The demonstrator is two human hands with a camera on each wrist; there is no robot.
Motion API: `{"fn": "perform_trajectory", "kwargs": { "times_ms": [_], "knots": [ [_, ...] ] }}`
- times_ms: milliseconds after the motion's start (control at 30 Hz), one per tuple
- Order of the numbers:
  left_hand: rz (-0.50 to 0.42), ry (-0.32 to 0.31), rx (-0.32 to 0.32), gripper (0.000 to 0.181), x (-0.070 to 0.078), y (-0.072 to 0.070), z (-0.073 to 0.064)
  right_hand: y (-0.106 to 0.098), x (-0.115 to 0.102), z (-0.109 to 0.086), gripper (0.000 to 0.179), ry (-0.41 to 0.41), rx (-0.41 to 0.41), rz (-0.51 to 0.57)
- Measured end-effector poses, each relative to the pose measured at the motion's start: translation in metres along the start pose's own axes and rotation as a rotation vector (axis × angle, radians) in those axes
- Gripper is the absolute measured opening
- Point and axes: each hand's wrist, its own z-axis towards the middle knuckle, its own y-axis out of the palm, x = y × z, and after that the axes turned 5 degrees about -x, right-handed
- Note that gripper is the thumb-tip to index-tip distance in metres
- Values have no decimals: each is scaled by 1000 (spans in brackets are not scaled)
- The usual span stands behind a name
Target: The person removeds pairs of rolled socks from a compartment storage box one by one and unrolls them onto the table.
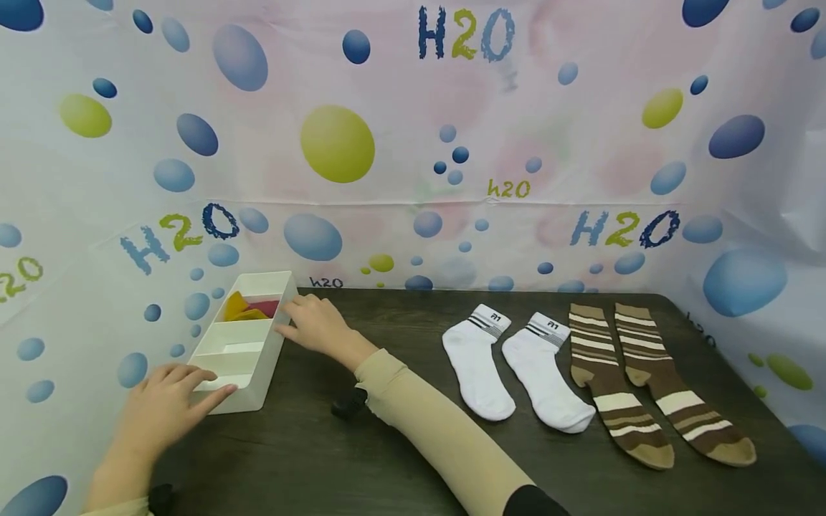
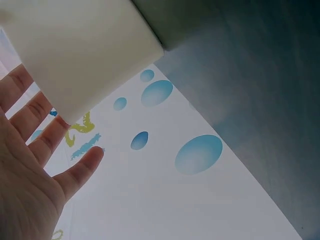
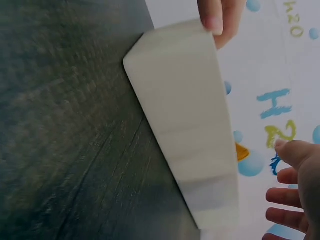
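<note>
A white divided box [image 1: 269, 369] stands at the left of the table. One compartment toward its far end holds a mustard-yellow folded piece [image 1: 237, 307] and a dark red one [image 1: 263, 307], both cloth-like. My left hand [image 1: 164, 405] is at the box's near end, fingers spread and fairly straight, fingertips right at the rim; the left wrist view shows these fingers [image 2: 45, 142] beside the box wall. Beside the far right rim is my right hand [image 1: 325, 326], its fingers loosely extended near the red piece. In the right wrist view this hand [image 3: 302, 192] appears with nothing in its fingers.
Two white ankle socks [image 1: 479, 369] with black stripes lie flat right of centre on the dark table [image 1: 310, 451]. Beside them at the right lie two long brown striped socks [image 1: 622, 401]. A printed backdrop [image 1: 413, 143] rises behind the table and along its sides.
</note>
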Motion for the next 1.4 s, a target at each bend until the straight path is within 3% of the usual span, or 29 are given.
{"fn": "perform_trajectory", "kwargs": {
  "times_ms": [133, 433, 733, 967, 1400],
  "knots": [
    [1, 2, -5, 49, 4, 2, 1, 10, 3, 14, 44, 59, -13, 19],
    [8, -40, -85, 53, 13, 3, -2, 35, 0, 37, 46, 167, -59, 24],
    [-30, -94, -105, 54, 13, 7, -14, 55, -12, 60, 51, 288, -111, 85],
    [-35, -127, -143, 56, 9, 4, -15, 55, -18, 71, 49, 361, -160, 120],
    [-21, -113, -190, 62, 7, 2, -1, 39, -10, 87, 31, 487, -226, 241]
  ]
}}
